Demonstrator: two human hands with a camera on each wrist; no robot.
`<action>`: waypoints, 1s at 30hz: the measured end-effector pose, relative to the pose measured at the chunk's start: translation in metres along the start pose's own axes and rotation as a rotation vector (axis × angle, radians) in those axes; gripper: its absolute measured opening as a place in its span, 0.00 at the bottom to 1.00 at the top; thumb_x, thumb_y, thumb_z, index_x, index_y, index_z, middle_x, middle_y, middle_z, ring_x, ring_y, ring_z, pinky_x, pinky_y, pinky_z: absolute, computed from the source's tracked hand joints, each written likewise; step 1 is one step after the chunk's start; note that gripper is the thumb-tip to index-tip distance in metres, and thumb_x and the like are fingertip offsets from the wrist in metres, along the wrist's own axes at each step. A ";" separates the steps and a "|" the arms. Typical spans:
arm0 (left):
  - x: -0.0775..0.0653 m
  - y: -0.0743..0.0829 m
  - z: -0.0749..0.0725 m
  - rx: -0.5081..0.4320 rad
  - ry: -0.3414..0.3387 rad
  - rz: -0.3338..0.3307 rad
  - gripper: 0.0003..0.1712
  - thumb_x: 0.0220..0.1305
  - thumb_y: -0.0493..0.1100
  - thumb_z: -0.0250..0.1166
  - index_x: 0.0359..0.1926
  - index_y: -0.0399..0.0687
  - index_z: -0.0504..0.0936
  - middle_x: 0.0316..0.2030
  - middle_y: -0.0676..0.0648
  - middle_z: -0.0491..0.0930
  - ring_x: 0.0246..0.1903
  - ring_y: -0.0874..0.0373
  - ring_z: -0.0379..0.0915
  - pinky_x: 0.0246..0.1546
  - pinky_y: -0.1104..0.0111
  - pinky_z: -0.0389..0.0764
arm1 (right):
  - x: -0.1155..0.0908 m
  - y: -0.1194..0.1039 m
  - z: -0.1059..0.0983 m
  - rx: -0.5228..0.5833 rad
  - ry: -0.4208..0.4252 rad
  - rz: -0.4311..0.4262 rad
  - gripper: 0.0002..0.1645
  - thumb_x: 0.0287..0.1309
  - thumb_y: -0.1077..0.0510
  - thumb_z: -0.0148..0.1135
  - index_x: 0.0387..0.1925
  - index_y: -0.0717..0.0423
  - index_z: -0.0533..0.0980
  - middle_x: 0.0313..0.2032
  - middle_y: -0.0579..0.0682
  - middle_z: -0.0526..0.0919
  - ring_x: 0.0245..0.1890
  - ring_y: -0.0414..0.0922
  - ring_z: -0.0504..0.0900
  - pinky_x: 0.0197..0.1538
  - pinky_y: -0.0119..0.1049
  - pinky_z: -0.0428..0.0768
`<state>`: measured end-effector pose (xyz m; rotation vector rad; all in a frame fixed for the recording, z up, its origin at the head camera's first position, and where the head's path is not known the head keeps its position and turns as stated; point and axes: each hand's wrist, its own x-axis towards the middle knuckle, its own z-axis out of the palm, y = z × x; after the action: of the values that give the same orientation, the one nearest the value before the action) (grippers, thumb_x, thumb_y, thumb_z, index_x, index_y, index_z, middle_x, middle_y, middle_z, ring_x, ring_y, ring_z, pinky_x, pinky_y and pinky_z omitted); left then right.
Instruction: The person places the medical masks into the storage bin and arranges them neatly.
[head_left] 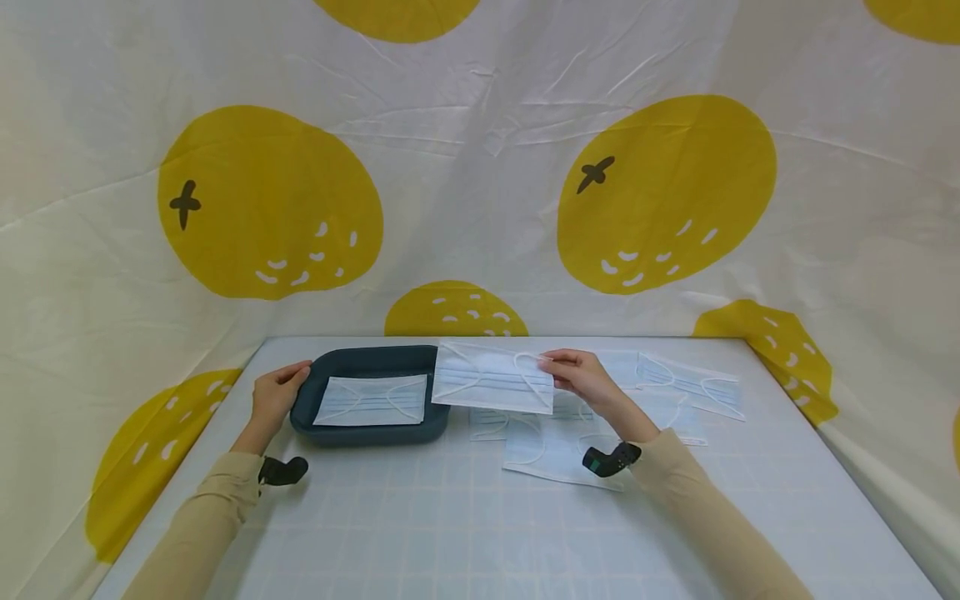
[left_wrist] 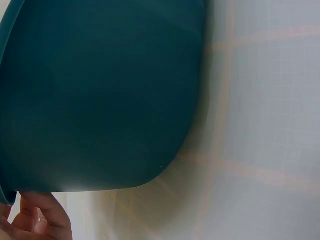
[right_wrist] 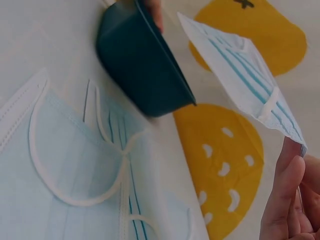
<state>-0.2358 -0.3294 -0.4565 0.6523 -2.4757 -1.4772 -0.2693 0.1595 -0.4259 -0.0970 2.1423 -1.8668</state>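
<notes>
My right hand point(head_left: 588, 385) pinches a pale blue face mask point(head_left: 487, 379) by its right edge. It holds the mask up beside the right end of a dark teal tray point(head_left: 367, 437), overlapping that end in the head view. One face mask point(head_left: 372, 402) lies flat inside the tray. At the tray's left end, my left hand point(head_left: 274, 393) grips the rim between thumb and fingers; part of this hand point(left_wrist: 42, 217) shows at the bottom of the left wrist view. In the right wrist view, thumb and fingertips point(right_wrist: 292, 172) pinch a corner of the raised mask point(right_wrist: 245, 70).
Several loose face masks point(head_left: 558, 450) lie spread and overlapping on the table to the right of the tray, under and around my right forearm. The table point(head_left: 420, 517) has a pale checked cover. Behind it hangs a white cloth point(head_left: 480, 183) with yellow fruit shapes.
</notes>
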 end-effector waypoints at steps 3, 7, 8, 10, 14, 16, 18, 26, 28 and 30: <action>0.001 -0.001 0.000 -0.003 -0.003 0.002 0.24 0.73 0.48 0.51 0.63 0.40 0.73 0.63 0.37 0.72 0.64 0.44 0.65 0.64 0.56 0.68 | 0.002 0.001 0.008 0.014 -0.020 -0.005 0.26 0.61 0.54 0.64 0.57 0.65 0.74 0.35 0.38 0.82 0.29 0.36 0.76 0.36 0.22 0.79; 0.003 -0.002 0.001 -0.007 -0.004 0.002 0.24 0.73 0.48 0.51 0.63 0.40 0.73 0.63 0.37 0.71 0.64 0.44 0.65 0.64 0.56 0.68 | 0.005 0.001 0.019 0.022 -0.030 -0.002 0.26 0.61 0.56 0.63 0.57 0.66 0.74 0.35 0.38 0.82 0.28 0.35 0.75 0.35 0.22 0.78; 0.003 -0.002 0.001 -0.005 -0.003 0.003 0.24 0.73 0.48 0.51 0.63 0.40 0.73 0.63 0.37 0.72 0.64 0.44 0.66 0.64 0.56 0.68 | 0.005 0.001 0.022 0.023 -0.032 -0.002 0.26 0.61 0.56 0.63 0.57 0.66 0.73 0.35 0.38 0.82 0.28 0.35 0.75 0.35 0.22 0.78; 0.003 -0.002 0.002 -0.006 0.000 0.000 0.24 0.73 0.48 0.51 0.63 0.40 0.73 0.63 0.37 0.72 0.63 0.44 0.66 0.64 0.56 0.68 | 0.007 0.001 0.029 0.040 -0.036 0.001 0.25 0.61 0.57 0.63 0.57 0.67 0.74 0.33 0.38 0.82 0.27 0.34 0.75 0.34 0.22 0.78; 0.002 -0.002 0.002 -0.006 0.000 -0.001 0.24 0.73 0.48 0.51 0.63 0.40 0.73 0.63 0.38 0.72 0.63 0.45 0.66 0.64 0.57 0.68 | 0.010 0.001 0.041 0.068 -0.054 -0.007 0.24 0.61 0.58 0.62 0.56 0.66 0.74 0.32 0.36 0.83 0.26 0.33 0.76 0.32 0.21 0.78; 0.002 -0.002 0.002 -0.009 0.001 0.004 0.24 0.73 0.49 0.52 0.63 0.40 0.73 0.63 0.37 0.72 0.63 0.45 0.66 0.64 0.56 0.68 | 0.010 0.000 0.047 0.075 -0.067 -0.013 0.24 0.61 0.59 0.62 0.56 0.67 0.75 0.31 0.36 0.83 0.26 0.32 0.76 0.32 0.21 0.78; 0.001 -0.001 0.002 -0.014 0.005 0.005 0.24 0.72 0.48 0.52 0.62 0.40 0.74 0.63 0.37 0.72 0.63 0.45 0.66 0.64 0.57 0.68 | 0.011 -0.002 0.053 0.072 -0.081 -0.018 0.24 0.62 0.58 0.62 0.56 0.67 0.75 0.31 0.36 0.83 0.27 0.33 0.76 0.33 0.22 0.78; 0.002 -0.002 0.002 -0.029 0.016 -0.007 0.24 0.72 0.49 0.53 0.62 0.41 0.75 0.62 0.39 0.73 0.64 0.46 0.66 0.64 0.58 0.68 | 0.016 -0.007 0.077 0.081 -0.110 -0.012 0.21 0.62 0.59 0.61 0.54 0.66 0.76 0.31 0.38 0.83 0.26 0.34 0.75 0.33 0.22 0.78; 0.003 -0.002 0.001 -0.024 0.006 -0.002 0.24 0.72 0.48 0.52 0.62 0.41 0.74 0.63 0.38 0.72 0.64 0.46 0.66 0.64 0.57 0.68 | 0.017 -0.007 0.083 0.081 -0.122 -0.009 0.21 0.62 0.59 0.62 0.55 0.66 0.76 0.31 0.39 0.83 0.25 0.35 0.75 0.32 0.22 0.77; 0.003 -0.002 0.000 -0.017 -0.003 0.001 0.24 0.72 0.48 0.52 0.63 0.40 0.74 0.63 0.38 0.72 0.64 0.45 0.65 0.64 0.57 0.68 | 0.018 -0.007 0.090 0.080 -0.128 -0.004 0.21 0.62 0.59 0.62 0.54 0.65 0.76 0.30 0.39 0.82 0.25 0.35 0.74 0.32 0.22 0.77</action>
<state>-0.2384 -0.3317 -0.4586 0.6460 -2.4622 -1.4982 -0.2640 0.0680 -0.4326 -0.1987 1.9819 -1.8923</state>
